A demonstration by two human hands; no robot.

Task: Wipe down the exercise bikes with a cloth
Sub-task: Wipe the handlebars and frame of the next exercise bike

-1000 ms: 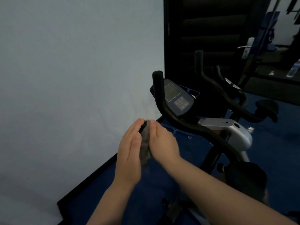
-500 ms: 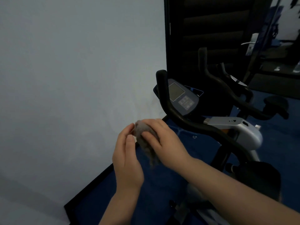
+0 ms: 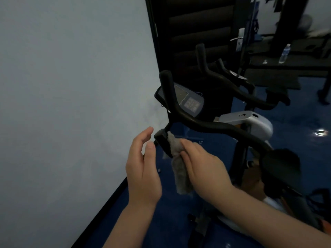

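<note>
A grey cloth [image 3: 180,169] hangs from my right hand [image 3: 202,165], which presses its top end against a short black grip [image 3: 162,140] low on the near exercise bike. My left hand [image 3: 143,169] is just left of that grip, fingers apart, holding nothing. The bike's black handlebar [image 3: 206,124] curves above my hands, with a dark console [image 3: 189,102] behind it and a silver housing [image 3: 250,122] to the right. The black saddle [image 3: 279,161] is at the right.
A pale wall [image 3: 71,104] fills the left side, close to the bike. A second bike's handlebars [image 3: 232,81] stand behind, in front of a dark door [image 3: 197,33]. The floor [image 3: 295,122] is blue. A water bottle [image 3: 283,53] stands at far right.
Both hands were pressed together around the cloth. Now my left hand has let go and opened, and my right hand has carried the cloth forward onto the bike's black grip.
</note>
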